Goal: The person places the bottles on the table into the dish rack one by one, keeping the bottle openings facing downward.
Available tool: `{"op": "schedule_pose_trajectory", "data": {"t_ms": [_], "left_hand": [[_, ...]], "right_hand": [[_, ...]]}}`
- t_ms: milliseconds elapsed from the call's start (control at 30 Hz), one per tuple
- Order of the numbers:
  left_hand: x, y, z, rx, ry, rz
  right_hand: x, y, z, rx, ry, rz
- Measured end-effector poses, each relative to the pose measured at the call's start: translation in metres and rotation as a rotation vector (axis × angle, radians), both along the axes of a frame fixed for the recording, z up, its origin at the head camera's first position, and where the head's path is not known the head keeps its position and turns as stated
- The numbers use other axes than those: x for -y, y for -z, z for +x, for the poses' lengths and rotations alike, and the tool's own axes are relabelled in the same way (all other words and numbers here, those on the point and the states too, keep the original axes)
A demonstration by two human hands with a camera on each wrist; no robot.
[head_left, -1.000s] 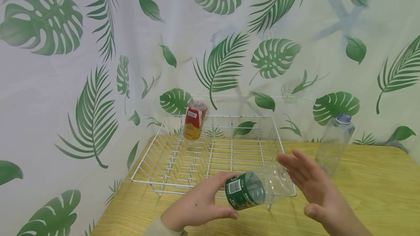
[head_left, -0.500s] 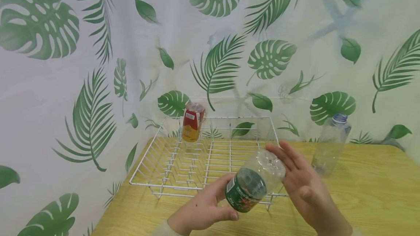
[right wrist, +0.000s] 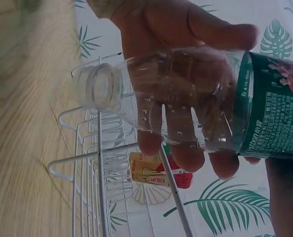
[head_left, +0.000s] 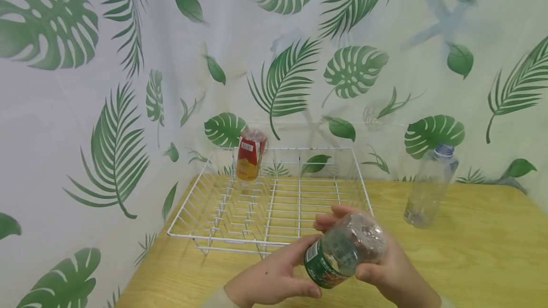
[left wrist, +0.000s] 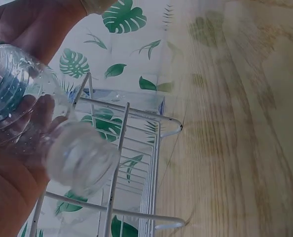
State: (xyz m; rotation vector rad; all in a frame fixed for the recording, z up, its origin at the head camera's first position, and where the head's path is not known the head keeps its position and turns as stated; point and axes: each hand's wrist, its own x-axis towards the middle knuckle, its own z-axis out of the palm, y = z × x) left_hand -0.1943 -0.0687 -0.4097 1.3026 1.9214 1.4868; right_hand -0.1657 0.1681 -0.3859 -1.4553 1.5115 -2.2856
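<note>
A clear plastic bottle (head_left: pixel 338 255) with a green label is held neck downward over the table's near side. My left hand (head_left: pixel 278 270) grips it by the lower part and label, its fingers showing behind the clear shoulder in the right wrist view. Around the base end curls my right hand (head_left: pixel 389 263), thumb in front and fingers behind. The bottle's uncapped neck (right wrist: pixel 99 86) points toward the table in the right wrist view. Water drops cling inside the clear wall in the left wrist view. From the head view the neck is hidden.
A white wire dish rack (head_left: pixel 269 240) stands just beyond my hands. Upright at its back left is a red and yellow can (head_left: pixel 249 156). Another clear bottle (head_left: pixel 428 194), with a bluish neck, stands on the wooden table (head_left: pixel 479 241) to the right. Leaf-patterned sheets close off the back and left.
My right hand has moved left from beside the bottle and now holds its base end. The bottle has tipped and shifted slightly right with my left hand still gripping it.
</note>
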Motion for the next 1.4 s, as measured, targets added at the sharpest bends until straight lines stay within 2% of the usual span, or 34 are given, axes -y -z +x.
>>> {"op": "schedule_pose_trajectory", "data": {"t_ms": [300,467,633,800,967,1067,1200,1400], "left_hand": [[0.003,0.0,0.004,-0.036,-0.068,-0.154],[0.001,0.0,0.003,-0.023,-0.05,-0.157],[0.002,-0.003,0.004,-0.019,-0.053,-0.143],[0.003,-0.005,0.005,-0.052,-0.046,-0.118],[0.003,-0.005,0.007,-0.086,-0.077,-0.15],[0.007,-0.004,0.007,-0.109,-0.106,-0.157],[0.011,-0.005,0.002,-0.206,-0.127,-0.127],[0.022,-0.016,-0.005,-0.232,-0.182,-0.091]], "right_hand": [[0.003,-0.003,0.001,-0.088,-0.011,0.02],[-0.001,-0.005,0.001,-0.092,0.027,0.065],[-0.001,-0.006,0.002,-0.085,0.003,0.052],[-0.002,-0.009,0.001,-0.084,0.001,0.045],[-0.009,-0.008,0.0,-0.125,0.059,0.073],[-0.013,-0.009,0.0,-0.11,0.06,0.081],[-0.019,-0.013,-0.002,-0.125,0.082,0.067],[-0.031,-0.025,-0.005,-0.2,0.126,0.004]]}}
